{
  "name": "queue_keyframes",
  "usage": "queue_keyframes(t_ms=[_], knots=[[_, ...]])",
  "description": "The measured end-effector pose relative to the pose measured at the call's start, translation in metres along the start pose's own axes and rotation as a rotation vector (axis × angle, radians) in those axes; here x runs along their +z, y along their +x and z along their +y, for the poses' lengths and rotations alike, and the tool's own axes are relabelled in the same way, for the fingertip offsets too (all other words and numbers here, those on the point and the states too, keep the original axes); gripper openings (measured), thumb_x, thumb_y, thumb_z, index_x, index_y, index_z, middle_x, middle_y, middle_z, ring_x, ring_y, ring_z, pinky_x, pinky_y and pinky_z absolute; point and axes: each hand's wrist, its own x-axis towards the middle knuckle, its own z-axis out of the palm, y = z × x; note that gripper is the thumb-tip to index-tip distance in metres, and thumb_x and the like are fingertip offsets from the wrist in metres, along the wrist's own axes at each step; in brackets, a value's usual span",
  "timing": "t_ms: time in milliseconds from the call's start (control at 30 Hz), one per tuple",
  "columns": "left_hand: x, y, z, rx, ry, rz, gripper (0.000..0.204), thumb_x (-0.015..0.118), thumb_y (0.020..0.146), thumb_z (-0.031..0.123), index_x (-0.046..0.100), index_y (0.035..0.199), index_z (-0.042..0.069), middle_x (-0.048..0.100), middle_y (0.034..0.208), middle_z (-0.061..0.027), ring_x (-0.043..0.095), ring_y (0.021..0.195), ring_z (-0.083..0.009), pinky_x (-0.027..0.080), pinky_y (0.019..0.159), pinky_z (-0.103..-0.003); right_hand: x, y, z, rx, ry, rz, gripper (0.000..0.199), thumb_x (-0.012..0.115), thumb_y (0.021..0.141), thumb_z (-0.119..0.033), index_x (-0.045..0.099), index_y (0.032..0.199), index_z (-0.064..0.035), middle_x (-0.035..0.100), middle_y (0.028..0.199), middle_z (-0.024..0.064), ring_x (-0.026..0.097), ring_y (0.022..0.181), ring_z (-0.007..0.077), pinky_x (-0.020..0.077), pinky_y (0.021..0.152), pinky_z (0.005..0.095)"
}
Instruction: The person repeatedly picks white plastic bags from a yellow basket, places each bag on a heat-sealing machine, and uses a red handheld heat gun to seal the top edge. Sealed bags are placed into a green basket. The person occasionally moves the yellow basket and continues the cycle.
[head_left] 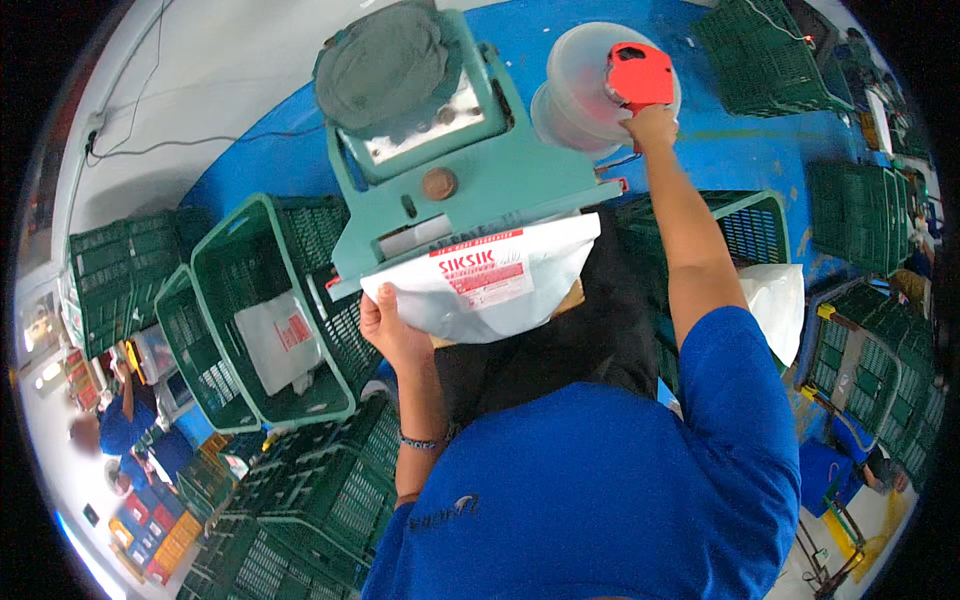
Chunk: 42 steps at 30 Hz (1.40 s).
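My left hand (393, 333) pinches the left side of a white plastic bag (535, 290) with red print. The bag's upper edge lies along the front of a teal bench machine (500, 185) with a round brown knob and a panel of small knobs. A brownish surface shows below the bag. My right arm reaches forward, and my right hand (652, 128) is closed round the handle of a red plastic hand tool (641, 77), whose exact kind I cannot make out. That tool is over a translucent round tub (581, 65). Dark green cloth (385, 65) covers the machine's top.
Green crates stand at the left (265, 300), where one holds another white bag (280, 340), and at the right (750, 230). White plastic (772, 305) hangs by my right elbow. Stacked crates (330, 490) are at lower left. Another person (135, 420) is far left.
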Motion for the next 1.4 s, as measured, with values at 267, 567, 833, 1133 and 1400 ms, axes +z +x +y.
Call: queue_keyframes(t_ms=[267, 567, 833, 1133, 1400], knots=[[-0.002, 0.002, -0.001, -0.021, -0.099, -0.029, 0.021, 0.062, 0.089, 0.012, 0.061, 0.104, -0.004, 0.065, 0.099, -0.0086, 0.062, 0.089, -0.0145, 0.049, 0.080, -0.028, -0.067, -0.117, 0.064, 0.001, 1.617, -0.215, 0.027, 0.058, 0.080, -0.011, 0.062, 0.105, 0.0000, 0.064, 0.099, 0.0088, 0.062, 0.096, 0.0234, 0.0485, 0.084, 0.0356], [0.003, 0.004, 0.000, 0.000, -0.144, 0.022, 0.018, 0.066, 0.087, 0.012, 0.065, 0.098, -0.003, 0.067, 0.092, -0.0063, 0.062, 0.080, -0.0115, 0.049, 0.073, -0.025, -0.089, -0.369, 0.075, -0.639, 0.812, -0.164, 0.032, 0.062, 0.088, -0.010, 0.055, 0.118, 0.0001, 0.061, 0.112, 0.0104, 0.057, 0.106, 0.0223, 0.0457, 0.093, 0.0364], [0.006, 0.000, 0.002, 0.015, -0.140, 0.026, 0.019, 0.066, 0.087, 0.010, 0.064, 0.100, -0.004, 0.067, 0.094, -0.0078, 0.062, 0.080, -0.0125, 0.050, 0.072, -0.025, -0.111, -0.379, 0.051, -0.488, 0.465, -0.569, 0.045, 0.074, 0.068, -0.027, 0.064, 0.105, -0.0040, 0.066, 0.090, 0.0190, 0.064, 0.090, 0.0364, 0.0512, 0.075, 0.0409], [-0.007, 0.002, -0.002, -0.028, -0.165, 0.026, 0.020, 0.065, 0.087, 0.009, 0.063, 0.103, -0.004, 0.067, 0.095, -0.0075, 0.063, 0.081, -0.0122, 0.050, 0.076, -0.026, -0.119, -0.256, 0.123, -0.166, 1.083, -0.312, 0.041, 0.073, 0.073, -0.013, 0.061, 0.110, -0.0020, 0.062, 0.097, 0.0037, 0.058, 0.089, 0.0157, 0.0450, 0.083, 0.0309], [-0.010, -0.010, 0.014, -0.089, 0.043, 0.027, 0.016, 0.063, 0.089, 0.009, 0.065, 0.101, -0.002, 0.067, 0.093, -0.0033, 0.059, 0.081, -0.0083, 0.046, 0.076, -0.023, -0.023, -0.030, 0.012, 0.003, 0.250, 0.119, 0.064, 0.072, 0.064, -0.040, 0.056, 0.110, 0.0003, 0.063, 0.103, 0.0184, 0.060, 0.088, 0.0327, 0.0447, 0.081, 0.0401]])
